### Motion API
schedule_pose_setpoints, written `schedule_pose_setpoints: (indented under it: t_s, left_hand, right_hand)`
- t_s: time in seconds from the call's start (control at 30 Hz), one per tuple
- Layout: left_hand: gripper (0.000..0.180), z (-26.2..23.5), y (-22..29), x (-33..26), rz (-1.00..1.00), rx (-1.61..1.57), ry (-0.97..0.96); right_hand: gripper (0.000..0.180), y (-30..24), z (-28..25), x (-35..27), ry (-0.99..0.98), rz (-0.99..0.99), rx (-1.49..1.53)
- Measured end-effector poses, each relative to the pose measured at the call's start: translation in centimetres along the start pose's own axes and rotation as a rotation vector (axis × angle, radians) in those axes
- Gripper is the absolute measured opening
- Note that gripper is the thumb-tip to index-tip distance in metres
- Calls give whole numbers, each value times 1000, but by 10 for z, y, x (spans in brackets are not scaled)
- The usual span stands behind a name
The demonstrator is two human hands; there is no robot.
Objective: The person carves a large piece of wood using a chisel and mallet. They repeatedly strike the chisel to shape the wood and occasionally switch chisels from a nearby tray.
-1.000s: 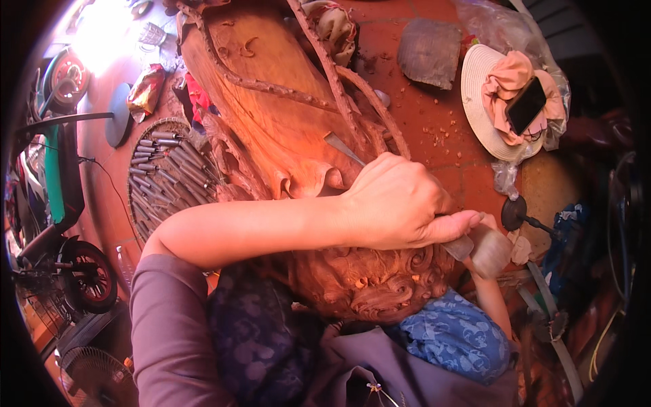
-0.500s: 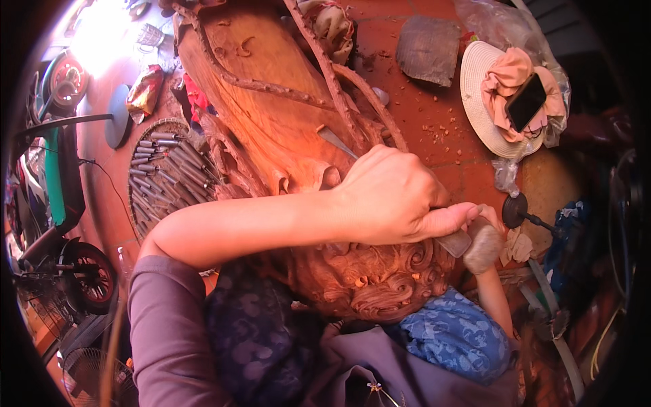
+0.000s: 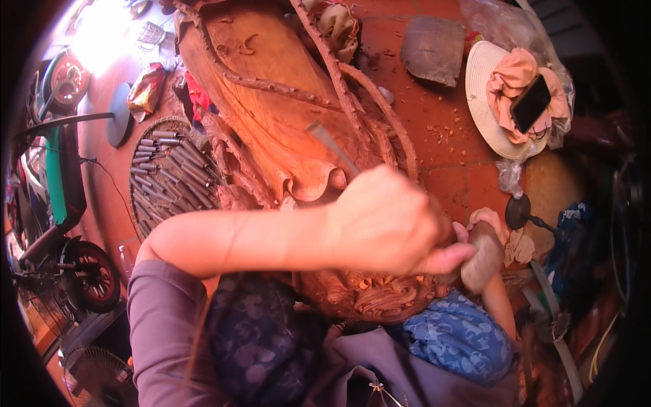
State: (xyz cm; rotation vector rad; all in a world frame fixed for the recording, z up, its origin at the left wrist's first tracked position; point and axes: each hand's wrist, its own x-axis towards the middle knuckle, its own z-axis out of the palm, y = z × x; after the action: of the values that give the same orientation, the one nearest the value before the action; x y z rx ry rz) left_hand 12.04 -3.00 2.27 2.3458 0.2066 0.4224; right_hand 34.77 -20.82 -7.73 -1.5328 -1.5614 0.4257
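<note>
Head view, carving: a large reddish-brown wood carving (image 3: 264, 129) lies on the tiled floor (image 3: 444, 184), its broad smooth panel toward the far end, its carved swirls (image 3: 369, 296) at the near end, by the person's knees.
Left hand: the left hand (image 3: 390, 224) crosses above the carving, fingers closed tightly around a chisel (image 3: 332, 146), thumb stretched toward the right.
Chisel: its metal blade points away from the person, the tip over the panel, nearer the right edge; whether it touches the wood, I cannot tell.
Right hand: the right hand (image 3: 489, 217) is beyond the carving's right edge, fingers curled around a pale, rounded mallet (image 3: 483, 263), whose handle is hidden.
Mallet: just beside the left thumb; contact with the chisel cannot be made out.
Shavings: curled shavings (image 3: 247, 46) rest near the panel's far end.
Left of carving: a round woven basket (image 3: 169, 124) full of chisels (image 3: 183, 166).
Right of carving: a flat wooden slab (image 3: 432, 51) and a sun hat (image 3: 478, 102) bearing peach cloth (image 3: 512, 68) and a phone (image 3: 530, 103).
</note>
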Motion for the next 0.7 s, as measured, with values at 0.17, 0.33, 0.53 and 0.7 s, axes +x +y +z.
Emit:
schedule_pose_setpoints:
  t_s: [0.17,0.33,0.53,0.7]
  left_hand:
    - [51,7,19,-12,27,-168,-33]
    - [50,23,9,-3,-1,-239,39]
    - [45,17,0,0,-75,-221,34]
    - [44,10,-5,-1,-124,-213,21]
  right_hand:
    - [43,-12,-6,8,-33,53,264]
    - [40,-34,-11,17,-80,38,165]
    - [37,-27,-8,11,-35,-98,269]
    - [32,-92,11,22,413,901,417]
